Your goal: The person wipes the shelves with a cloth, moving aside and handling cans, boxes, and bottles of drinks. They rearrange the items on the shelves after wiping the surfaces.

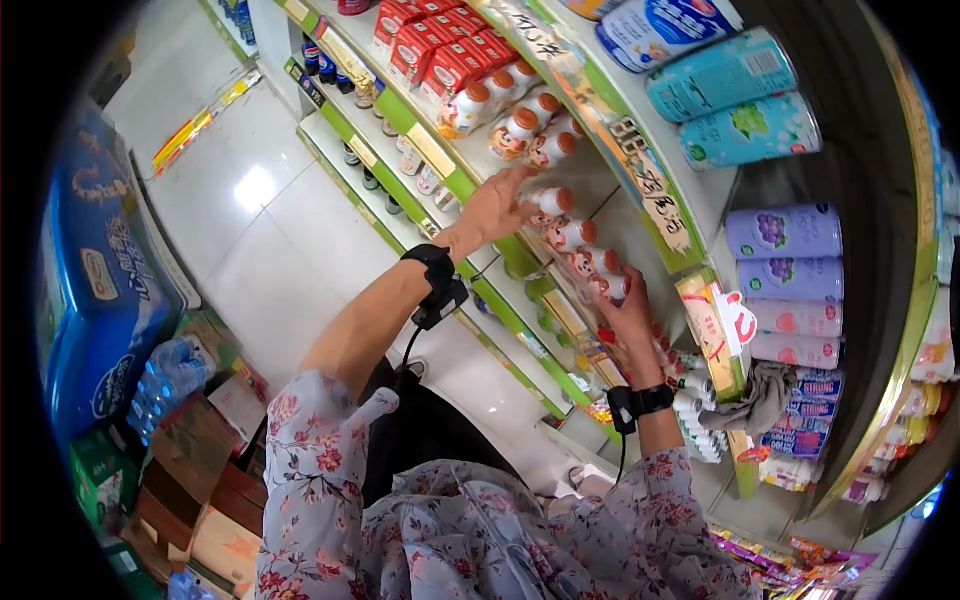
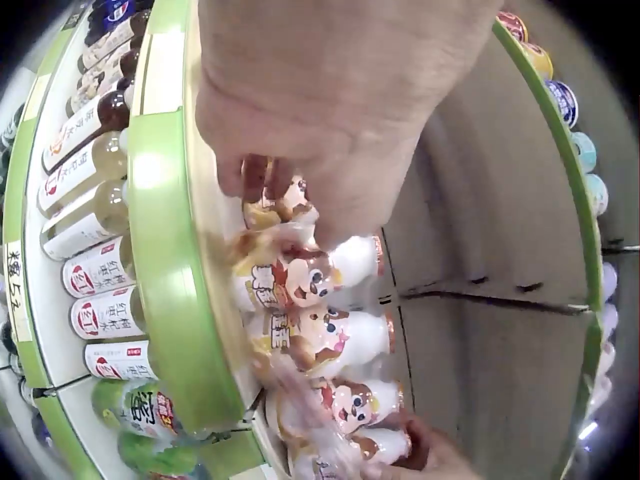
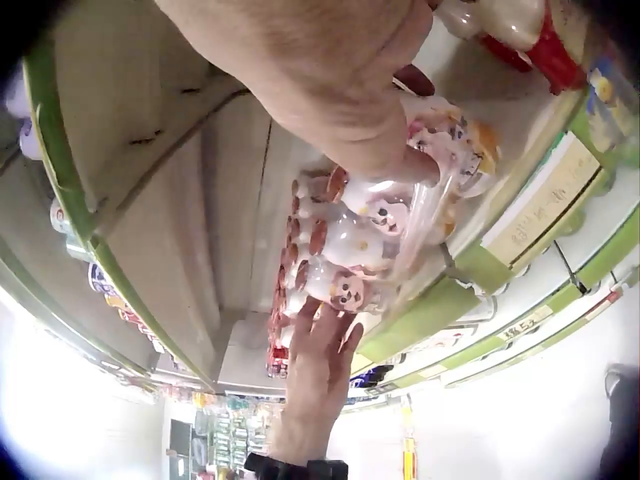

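A plastic-wrapped row of small white drink bottles with orange caps and cartoon animal faces lies along the front of a shelf. At its near end, my right hand grips the last bottle, its thumb over the clear wrap in the right wrist view. My left hand is at the far end, its fingers extended against the end bottle. In the left wrist view, the row's printed faces show below the left hand, which covers part of the end bottle.
Similar bottles and red boxes stand farther along this shelf. Teal cans and purple cans sit on the shelf above. Bottled drinks line the shelf below. Cardboard boxes stand on the floor at left.
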`<state>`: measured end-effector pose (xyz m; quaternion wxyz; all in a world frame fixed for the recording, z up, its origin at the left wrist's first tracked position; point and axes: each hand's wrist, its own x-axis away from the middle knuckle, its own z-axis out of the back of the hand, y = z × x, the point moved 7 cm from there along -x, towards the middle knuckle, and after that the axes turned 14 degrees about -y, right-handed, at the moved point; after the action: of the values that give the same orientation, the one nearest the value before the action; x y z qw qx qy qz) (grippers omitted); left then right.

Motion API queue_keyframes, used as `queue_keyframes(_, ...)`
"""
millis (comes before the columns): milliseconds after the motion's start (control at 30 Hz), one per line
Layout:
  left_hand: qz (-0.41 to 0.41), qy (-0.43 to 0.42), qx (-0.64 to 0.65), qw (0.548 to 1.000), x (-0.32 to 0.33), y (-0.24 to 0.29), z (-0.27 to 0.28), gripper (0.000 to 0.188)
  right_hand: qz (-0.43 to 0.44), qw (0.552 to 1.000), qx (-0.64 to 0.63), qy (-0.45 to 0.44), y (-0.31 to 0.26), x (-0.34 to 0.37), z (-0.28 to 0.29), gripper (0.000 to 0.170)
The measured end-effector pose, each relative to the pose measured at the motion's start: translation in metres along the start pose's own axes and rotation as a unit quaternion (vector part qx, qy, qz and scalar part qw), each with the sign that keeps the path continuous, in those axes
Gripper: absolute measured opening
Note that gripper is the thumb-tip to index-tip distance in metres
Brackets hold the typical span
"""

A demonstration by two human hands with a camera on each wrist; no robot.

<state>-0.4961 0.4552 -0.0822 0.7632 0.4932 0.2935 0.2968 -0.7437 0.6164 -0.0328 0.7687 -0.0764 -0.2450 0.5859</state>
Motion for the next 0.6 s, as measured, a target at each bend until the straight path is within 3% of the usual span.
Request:
queue_keyframes(33,-0.003,0.059,-0.010,0.998,0.007,0.003,0.011,0.053,0.007,1.000,0.000,-0.009,-0.008,-0.001,0.001,0.073)
queue_keyframes(100,-0.026,0.177,-0.049,0.983,0.018,0.010,0.032,0.046,0.026,0.993,-0.115,-0.020,-0.018,-0.008,0.007,0.072)
queue_keyframes(200,-0.022,0.244,-0.037,0.969,0.019,0.004,0.047,0.045,0.081,0.974,-0.211,-0.019,-0.038,-0.035,0.016,0.063)
queue_keyframes(267,-0.004,0.224,-0.026,0.974,0.010,-0.003,0.051,0.047,0.112,0.962,-0.249,-0.006,-0.071,-0.057,0.021,0.054)
queue_keyframes(300,-0.001,0.223,-0.024,0.975,0.003,-0.008,0.052,0.048,0.085,0.961,-0.264,-0.009,-0.086,-0.067,0.021,0.051)
queue_keyframes(400,0.032,0.214,-0.026,0.976,-0.011,-0.016,0.055,0.052,0.098,0.962,-0.255,-0.028,-0.129,-0.108,0.019,0.051)
queue_keyframes(500,0.026,0.214,-0.061,0.975,-0.023,-0.028,0.056,0.051,0.108,0.976,-0.186,-0.023,-0.146,-0.149,0.009,0.051)
queue_keyframes(600,0.062,0.152,-0.005,0.987,-0.028,-0.034,0.061,0.048,0.048,0.974,-0.222,-0.019,-0.148,-0.175,-0.001,0.054)
